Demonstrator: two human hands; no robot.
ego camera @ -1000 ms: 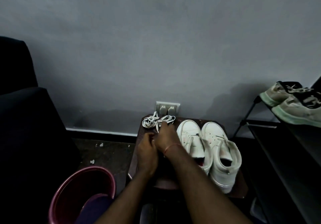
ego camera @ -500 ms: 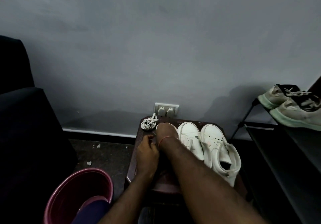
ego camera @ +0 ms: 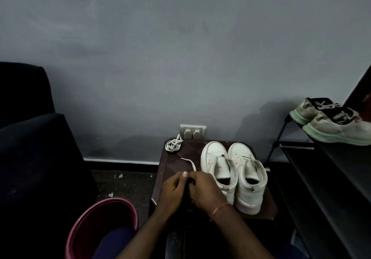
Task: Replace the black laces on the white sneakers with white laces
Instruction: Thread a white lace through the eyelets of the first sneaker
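grip: left hand (ego camera: pixel 174 190) and right hand (ego camera: pixel 204 191) meet fingertip to fingertip, fingers curled, both pinching 1 end of the loose white lace (ego camera: pixel 189 160). how much lace sits inside the pinch is hidden

lace is flat, thin and limp. its free run leaves the pinch and trails away and slightly left, slack on the table (ego camera: pixel 188 150)

key relation: the 2 white sneakers (ego camera: pixel 215 154) sit just right of the grip, side by side and touching. long axis runs away from the person, toes at the wall end, heels and open collars at the near end. right hand is the nearer one, almost against the closer sneaker's heel

eyelet rows look bare, no black lace I can make out, but light is poor. uppers smooth and leather-like, soles thick

2nd white lace (ego camera: pixel 173 145) lies coiled in a bundle beyond the grip, slightly left, at the far table corner. table is dark brown with a diamond pattern
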